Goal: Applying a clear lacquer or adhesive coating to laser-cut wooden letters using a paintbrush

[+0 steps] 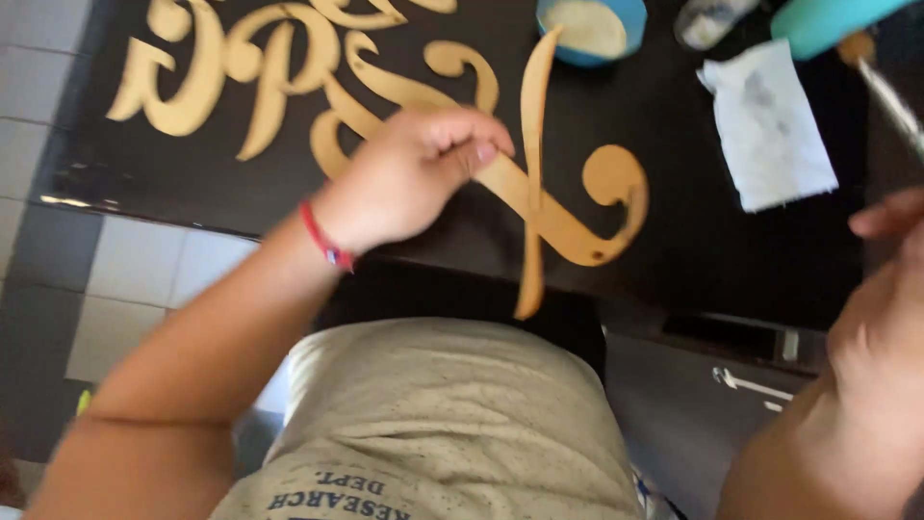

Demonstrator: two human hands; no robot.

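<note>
Head view, looking straight down past a grey shirt (443,424) to a black bench (712,260). Left hand (414,173) sits over the middle of the bench, fingers curled in, grip clamped on a tan wooden cutout letter (568,207). The letter is a flat, curly piece: one long thin stroke runs from near the blue bowl (592,27) down past the bench's near edge, and a thicker stroke crosses it and ends in a round curl on the right. The hand pinches the crossing stroke at its left end; the rest of the letter lies low over the bench, whether flat on it or lifted, cannot tell. A red band (322,236) circles the left wrist. More tan cutout letters (260,58) lie on the bench to the upper left, just beside the held one. The blue bowl, with pale stuff inside, stands at the far edge, close to the tip of the long stroke. Right of it lies a white paper towel (770,125), smudged grey, well apart from the letter. A teal object (828,21) shows at the top right corner. Right hand (881,318) is at the frame's right edge, badly blurred; a thin stick (890,101) slants above it, but its grip cannot be told. Pale floor tiles (125,279) show left.
</note>
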